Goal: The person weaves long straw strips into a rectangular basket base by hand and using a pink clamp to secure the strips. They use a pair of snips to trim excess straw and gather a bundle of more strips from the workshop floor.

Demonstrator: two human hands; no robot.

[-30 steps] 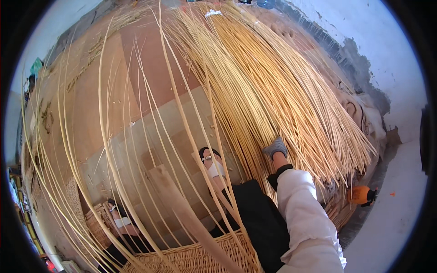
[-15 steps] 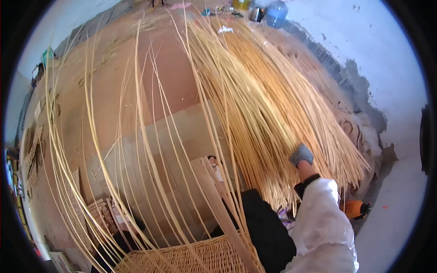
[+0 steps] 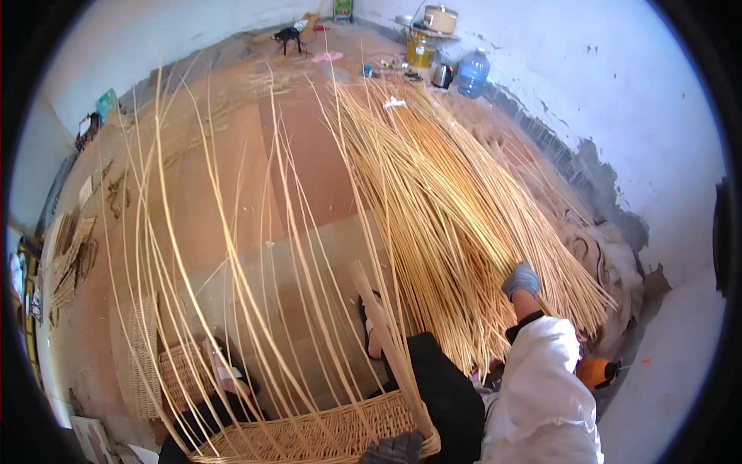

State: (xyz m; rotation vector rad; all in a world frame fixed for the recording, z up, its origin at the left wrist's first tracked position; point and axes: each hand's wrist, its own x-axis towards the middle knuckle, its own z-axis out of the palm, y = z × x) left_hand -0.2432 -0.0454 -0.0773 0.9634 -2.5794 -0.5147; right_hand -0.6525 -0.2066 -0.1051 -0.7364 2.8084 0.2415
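Observation:
My right hand (image 3: pixel 522 281), in a grey glove, reaches into a long pile of peeled willow rods (image 3: pixel 456 209) on the right. Its fingers are curled closed on some rods near their thick ends. At the lower edge my left hand (image 3: pixel 393 449), in a dark grey glove, lies against the near side of a woven wicker panel (image 3: pixel 309 435). Its fingers are mostly cut off, so their grip cannot be made out. Tall upright rods (image 3: pixel 297 232) rise from the panel across my lap. A flat wooden slat (image 3: pixel 394 348) stands at its right end.
Beside my right sleeve lies an orange bottle-shaped thing (image 3: pixel 597 373). Woven pieces (image 3: pixel 143 356) lie at the left. Farther back are a blue water bottle (image 3: pixel 473 73), a kettle (image 3: pixel 442 76), a yellow bucket (image 3: pixel 420 51) and a black stool (image 3: pixel 289 35). A wall runs along the right.
My view has tilted up, showing more of the far floor. My left hand has come into sight at the panel. My right hand remains at the rod pile, and the upright rods have shifted right.

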